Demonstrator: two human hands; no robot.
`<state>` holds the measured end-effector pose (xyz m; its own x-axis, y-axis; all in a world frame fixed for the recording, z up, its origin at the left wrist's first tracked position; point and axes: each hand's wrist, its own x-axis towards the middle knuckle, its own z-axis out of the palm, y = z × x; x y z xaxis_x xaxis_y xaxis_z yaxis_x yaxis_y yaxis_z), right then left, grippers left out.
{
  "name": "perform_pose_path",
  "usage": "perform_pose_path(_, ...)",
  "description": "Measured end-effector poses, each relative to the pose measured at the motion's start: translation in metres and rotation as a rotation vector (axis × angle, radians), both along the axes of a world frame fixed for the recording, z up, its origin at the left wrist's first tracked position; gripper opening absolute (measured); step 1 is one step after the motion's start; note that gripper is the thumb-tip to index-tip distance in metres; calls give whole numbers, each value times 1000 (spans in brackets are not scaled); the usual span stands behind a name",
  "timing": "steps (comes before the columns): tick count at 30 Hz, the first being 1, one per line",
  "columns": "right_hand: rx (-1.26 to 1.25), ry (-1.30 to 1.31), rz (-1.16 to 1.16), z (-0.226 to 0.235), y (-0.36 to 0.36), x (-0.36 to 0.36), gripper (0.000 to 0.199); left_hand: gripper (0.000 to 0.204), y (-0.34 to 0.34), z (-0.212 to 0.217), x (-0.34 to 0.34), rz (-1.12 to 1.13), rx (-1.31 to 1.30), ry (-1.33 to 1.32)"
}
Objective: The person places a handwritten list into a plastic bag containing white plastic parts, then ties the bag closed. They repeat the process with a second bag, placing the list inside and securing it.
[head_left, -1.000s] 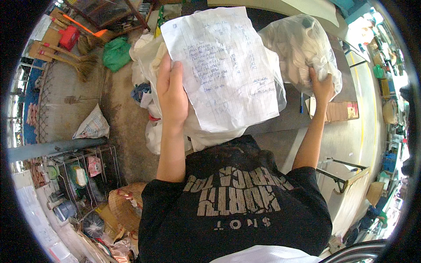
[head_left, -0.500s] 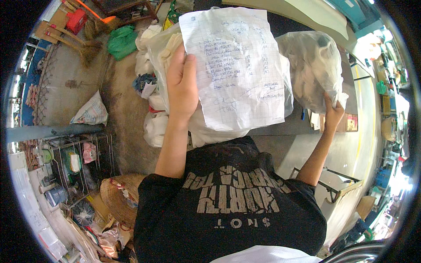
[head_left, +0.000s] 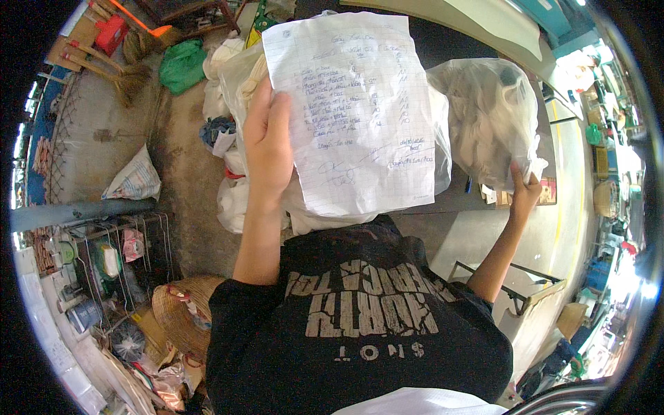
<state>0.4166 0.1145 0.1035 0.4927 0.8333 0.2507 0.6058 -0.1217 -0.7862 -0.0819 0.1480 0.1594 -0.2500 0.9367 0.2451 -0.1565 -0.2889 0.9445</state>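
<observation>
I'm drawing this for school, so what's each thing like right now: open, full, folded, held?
Paper sheet: unfolded, creased, written on.
Clear bag: filled; can't tell if tied.
Left hand: holding the paper sheet.
Right hand: gripping the clear bag.
Green bag: crumpled, not held.
White sack: peaked, not held.

green bag (head_left: 182,68) | straw brooms (head_left: 136,88) | white sack (head_left: 135,178) | grey pipe (head_left: 76,214)

Stained floor (head_left: 192,200), dark tabletop (head_left: 453,198), bright light (head_left: 573,69) at right
</observation>
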Motion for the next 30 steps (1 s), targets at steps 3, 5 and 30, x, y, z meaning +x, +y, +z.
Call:
perform_pose_path(3, -11, 10, -17, 0, -8, 0, 43, 44, 0, -2, -2, -19, -4, -27)
perform_pose_path(5, 1, 31, -9, -1, -13, 2, 42, 43, -1, -3, -2, -25, -11, -36)
perform_pose_path(30, -352, -599, -60, 36, -16, -13, 63, 50, 5, -7, -10, -57, 12, -44)
